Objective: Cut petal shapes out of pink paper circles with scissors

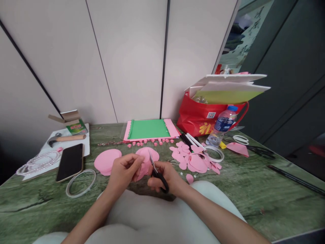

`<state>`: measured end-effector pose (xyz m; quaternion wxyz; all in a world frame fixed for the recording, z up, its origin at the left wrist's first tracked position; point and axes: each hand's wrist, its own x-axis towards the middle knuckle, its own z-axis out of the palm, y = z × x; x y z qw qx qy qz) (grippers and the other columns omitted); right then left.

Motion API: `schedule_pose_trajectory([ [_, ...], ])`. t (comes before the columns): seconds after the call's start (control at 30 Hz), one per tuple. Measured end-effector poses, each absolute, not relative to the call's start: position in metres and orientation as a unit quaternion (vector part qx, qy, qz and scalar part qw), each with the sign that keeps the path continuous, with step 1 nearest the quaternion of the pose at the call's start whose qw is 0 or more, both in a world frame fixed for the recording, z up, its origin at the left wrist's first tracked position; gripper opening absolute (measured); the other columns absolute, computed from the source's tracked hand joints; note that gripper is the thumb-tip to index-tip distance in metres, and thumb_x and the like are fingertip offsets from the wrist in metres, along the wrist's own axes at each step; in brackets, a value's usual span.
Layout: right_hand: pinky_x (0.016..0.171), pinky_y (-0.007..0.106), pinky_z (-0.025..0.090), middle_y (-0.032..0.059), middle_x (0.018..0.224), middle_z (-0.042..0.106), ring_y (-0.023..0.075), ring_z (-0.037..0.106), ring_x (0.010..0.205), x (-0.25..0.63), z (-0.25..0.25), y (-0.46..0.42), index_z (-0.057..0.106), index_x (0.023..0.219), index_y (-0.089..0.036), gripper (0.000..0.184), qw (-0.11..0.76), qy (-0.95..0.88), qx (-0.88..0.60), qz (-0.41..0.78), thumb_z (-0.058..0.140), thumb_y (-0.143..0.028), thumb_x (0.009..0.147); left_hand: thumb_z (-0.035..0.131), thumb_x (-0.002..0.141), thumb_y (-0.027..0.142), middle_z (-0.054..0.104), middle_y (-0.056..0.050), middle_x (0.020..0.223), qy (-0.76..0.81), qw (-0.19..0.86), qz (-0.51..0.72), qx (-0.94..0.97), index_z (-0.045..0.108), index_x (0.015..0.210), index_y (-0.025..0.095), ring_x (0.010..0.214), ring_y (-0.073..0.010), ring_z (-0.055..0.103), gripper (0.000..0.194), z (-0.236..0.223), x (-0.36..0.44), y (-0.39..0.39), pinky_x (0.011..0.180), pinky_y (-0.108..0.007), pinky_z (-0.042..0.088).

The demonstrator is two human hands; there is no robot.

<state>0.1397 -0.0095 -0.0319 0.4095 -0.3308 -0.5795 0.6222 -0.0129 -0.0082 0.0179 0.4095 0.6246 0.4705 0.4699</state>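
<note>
My right hand (pixel 165 176) has its fingers through the black handles of a pair of scissors (pixel 161 179), blades pointing up and slightly left. Close by on the left, my left hand (pixel 127 167) is closed in a pinch at the edge of a pink paper piece (pixel 145 154). Behind the blades lie more round pink paper sheets (pixel 154 155), so the outline of the pinched piece is hard to make out. A stack of pink paper circles (pixel 105 161) sits just left of my left hand. Pink flower-shaped cutouts (pixel 181 154) are heaped to the right.
Small pink buds (pixel 144 141) line the front of a green sheet (pixel 148 129). At left are a phone (pixel 71 162), tape roll (pixel 81 183), hammer (pixel 67 138) and bead string (pixel 38 162). At right stand a water bottle (pixel 222 127) and red bag (pixel 190 117).
</note>
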Motion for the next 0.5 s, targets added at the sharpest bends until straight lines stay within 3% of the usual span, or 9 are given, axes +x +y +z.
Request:
schedule_pose_trajectory([
  [0.23, 0.036, 0.019, 0.034, -0.0081, 0.039, 0.048, 0.0074, 0.044, 0.033, 0.138, -0.031, -0.01, 0.051, 0.067, -0.016, 0.028, 0.408, -0.563, -0.351, 0.627, 0.07, -0.035, 0.06, 0.057, 0.073, 0.035, 0.043, 0.007, 0.036, 0.465, 0.435, 0.454, 0.623, 0.048, 0.051, 0.016, 0.03, -0.0047, 0.037, 0.031, 0.014, -0.017, -0.004, 0.032, -0.016, 0.027],
  [0.5, 0.039, 0.02, 0.036, -0.008, 0.038, 0.048, 0.0071, 0.044, 0.034, 0.138, -0.034, 0.001, 0.051, 0.063, -0.015, 0.033, 0.436, -0.517, -0.394, 0.622, 0.073, -0.039, 0.056, 0.061, 0.071, 0.032, 0.042, 0.007, 0.035, 0.418, 0.538, 0.443, 0.583, 0.049, 0.052, 0.016, 0.03, -0.0048, 0.035, 0.028, 0.003, -0.023, 0.007, 0.032, -0.017, 0.025],
])
